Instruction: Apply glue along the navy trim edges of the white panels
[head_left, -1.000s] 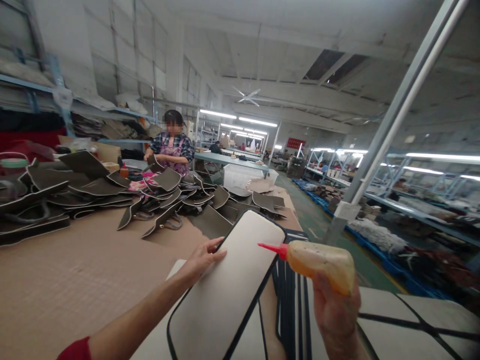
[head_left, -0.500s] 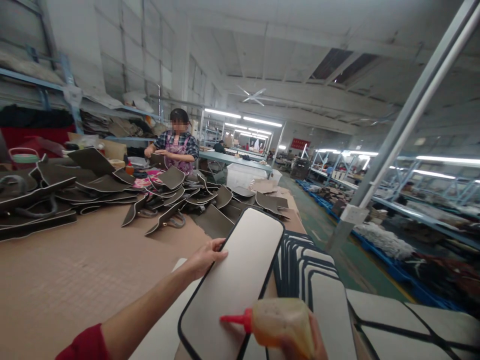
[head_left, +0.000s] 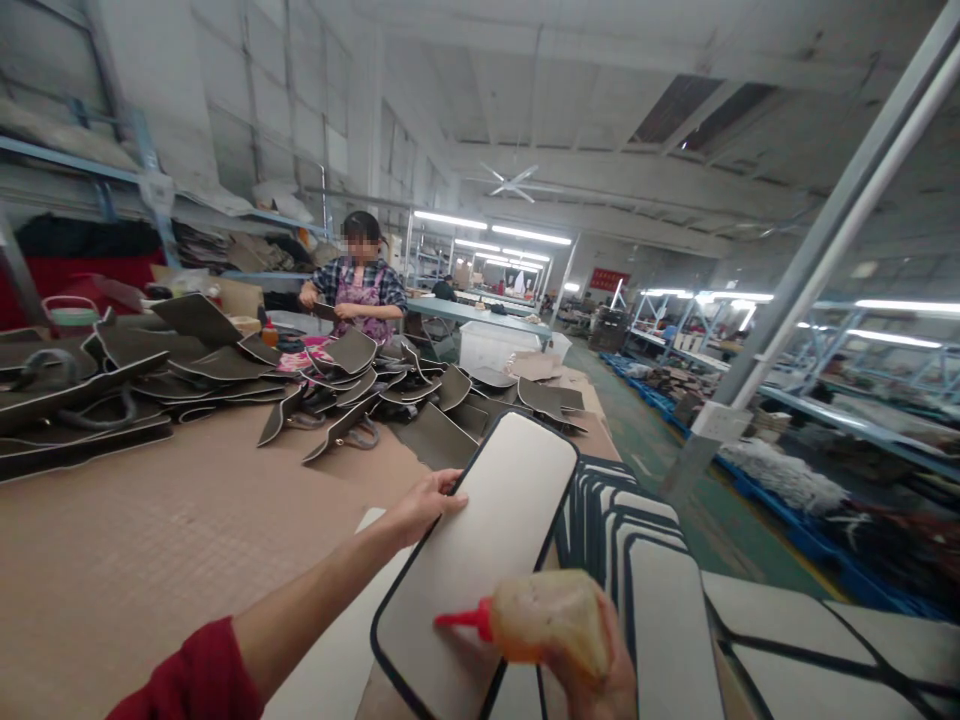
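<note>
My left hand (head_left: 431, 505) grips the left edge of a long cream panel (head_left: 501, 500) with rounded corners and a dark border, thumb on its face. The panel is tilted up towards me. My right hand (head_left: 600, 650) is wrapped round a squeeze bottle (head_left: 551, 618) of amber liquid, which lies nearly sideways with its red nozzle pointing left. The nozzle tip is over the lower left of the panel; whether it touches the surface I cannot tell. To the right, a fanned stack of similar panels (head_left: 664, 600) lies on the table.
Brown cardboard (head_left: 187, 530) covers the table. Dark olive bag pieces (head_left: 360, 390), some with handles, are heaped across its far side. A co-worker (head_left: 360, 280) handles a piece behind them. More cream panels (head_left: 795, 620) lie at right, near a slanting metal post (head_left: 750, 380).
The bottle has moved slightly up and left relative to the panel, and more of my right hand shows. My left hand keeps its grip. The whole view has shifted slightly.
</note>
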